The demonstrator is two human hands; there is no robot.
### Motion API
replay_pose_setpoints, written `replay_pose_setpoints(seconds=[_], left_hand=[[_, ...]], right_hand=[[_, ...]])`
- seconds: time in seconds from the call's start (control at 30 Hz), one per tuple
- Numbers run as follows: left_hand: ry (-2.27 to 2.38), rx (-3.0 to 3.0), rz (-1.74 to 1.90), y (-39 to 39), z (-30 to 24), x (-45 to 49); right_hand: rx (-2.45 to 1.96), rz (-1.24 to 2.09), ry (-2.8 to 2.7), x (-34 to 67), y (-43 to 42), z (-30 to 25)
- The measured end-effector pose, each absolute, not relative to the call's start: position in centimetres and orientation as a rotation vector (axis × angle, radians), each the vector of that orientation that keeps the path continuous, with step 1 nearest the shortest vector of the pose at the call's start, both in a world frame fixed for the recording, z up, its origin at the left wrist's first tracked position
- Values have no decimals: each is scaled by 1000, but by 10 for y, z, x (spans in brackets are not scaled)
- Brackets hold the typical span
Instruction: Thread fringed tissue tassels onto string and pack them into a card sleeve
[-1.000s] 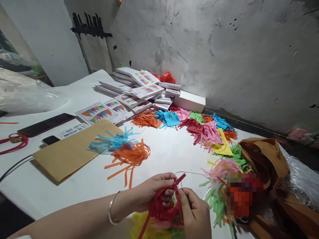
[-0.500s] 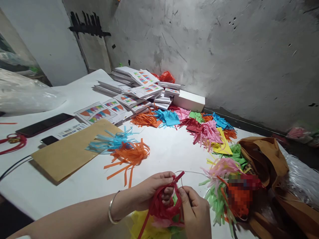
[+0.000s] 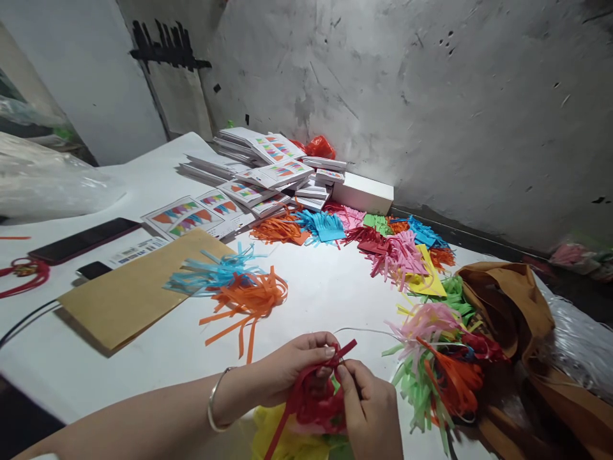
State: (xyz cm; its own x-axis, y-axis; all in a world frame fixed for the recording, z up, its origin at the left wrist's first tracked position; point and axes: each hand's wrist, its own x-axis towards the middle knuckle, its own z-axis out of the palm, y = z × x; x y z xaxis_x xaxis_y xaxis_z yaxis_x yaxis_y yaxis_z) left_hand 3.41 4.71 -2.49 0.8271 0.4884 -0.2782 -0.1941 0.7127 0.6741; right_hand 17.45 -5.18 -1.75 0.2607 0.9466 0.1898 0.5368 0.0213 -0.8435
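- Right hand (image 3: 368, 406) has shifted slightly up and toward the left hand (image 3: 287, 367); its fingertips, a little apart from the red strips half a second ago, now meet them. Left hand about unchanged.
- Left hand: thumb pressed to fingers, gripping the red tassel (image 3: 301, 395). Strips loop below that hand, one long tail dangles lower, short end pokes past the thumb tip toward the right hand.
- Right hand: thumb and forefinger pinched together at that short end, just beside the left thumb. What sits between them is too small to tell.
- Step in hand, my judgement: fine fingertip work where the red strips gather.
- To do it well: left pinch firm and still so loops don't slip; right fingertips make the small moves.
- Pinch near the gathered spot; turn the wrist rather than tug, thin strips probably crease or tear easily.
- Long tail best held clear of the right fingers, could tangle.
- Thin pale cord (image 3: 368, 330) lies just beyond the right hand, running toward the green tassel (image 3: 414, 390) at that hand's right; mind snagging.
- Yellow tassel (image 3: 275, 434) sits under the left hand; raising the red one a bit should stop strips mixing.
- Orange tassel (image 3: 253, 300) lies beyond the left hand, touching the light-blue tassel (image 3: 205, 275); both well out of the way.
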Motion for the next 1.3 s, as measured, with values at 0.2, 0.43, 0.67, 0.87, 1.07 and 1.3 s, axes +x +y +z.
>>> replay_pose_setpoints(seconds=[0.2,0.43,0.67,0.87,1.07,1.3], left_hand=[[540,1018,433,48,-29,32],[543,1165,427,49,-17,29],[560,1352,450,50,-19,29],[582,2000,883,46,-14,23],[572,2084,864,44,-19,25],[677,1700,739,46,-12,29]], right_hand=[[-1540,1105,-976,180,-48,-16],[-1334,1247,-745,179,-46,-18],[-1325,1297,-832,183,-47,-16],[-1382,1159,-828,178,-47,-22],[-1460,1093,-1000,174,-45,-34],[-1416,1040,-932,172,-48,-25]])
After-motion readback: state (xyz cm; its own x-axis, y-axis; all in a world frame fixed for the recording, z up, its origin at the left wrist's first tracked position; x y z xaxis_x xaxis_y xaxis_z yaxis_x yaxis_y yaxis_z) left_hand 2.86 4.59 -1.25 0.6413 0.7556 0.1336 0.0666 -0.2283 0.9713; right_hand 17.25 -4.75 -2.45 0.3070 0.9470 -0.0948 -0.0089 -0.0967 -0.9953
